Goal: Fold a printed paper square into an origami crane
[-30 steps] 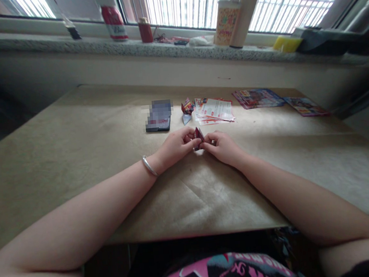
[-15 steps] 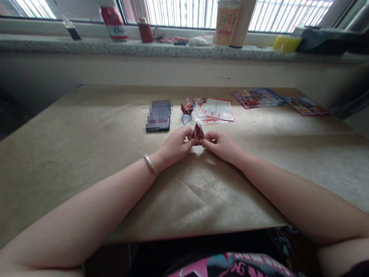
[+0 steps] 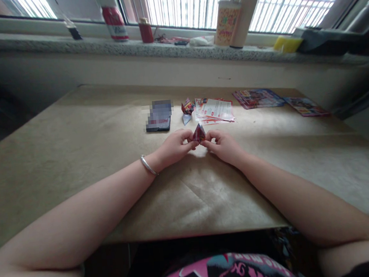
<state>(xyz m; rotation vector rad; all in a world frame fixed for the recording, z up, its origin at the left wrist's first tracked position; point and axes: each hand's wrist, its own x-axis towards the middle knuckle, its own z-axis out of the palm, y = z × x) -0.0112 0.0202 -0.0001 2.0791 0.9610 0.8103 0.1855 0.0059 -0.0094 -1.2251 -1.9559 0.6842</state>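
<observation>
Between my two hands stands a small folded paper [image 3: 198, 134], red with printed patterns and pointed at the top. My left hand [image 3: 179, 144] pinches its lower left corner between thumb and fingers. On the opposite side my right hand [image 3: 221, 144] pinches the lower right corner. Just beyond the hands lies a folded paper figure [image 3: 187, 107] in red, yellow and blue, with a pale pointed part toward me. Beside it is a loose pile of printed sheets [image 3: 216, 110], white with red edges.
A dark phone [image 3: 158, 117], partly pixelated, lies left of the paper figure. Colourful printed leaflets [image 3: 258, 98] and another stack [image 3: 306, 106] rest at the back right. Along the windowsill [image 3: 170, 48] stand a red can [image 3: 115, 24], a red bottle [image 3: 145, 30] and a patterned cup [image 3: 226, 22].
The folded paper has opened out a little and its printed front face shows more. Both hands keep their pinch on it, with only slight finger movement.
</observation>
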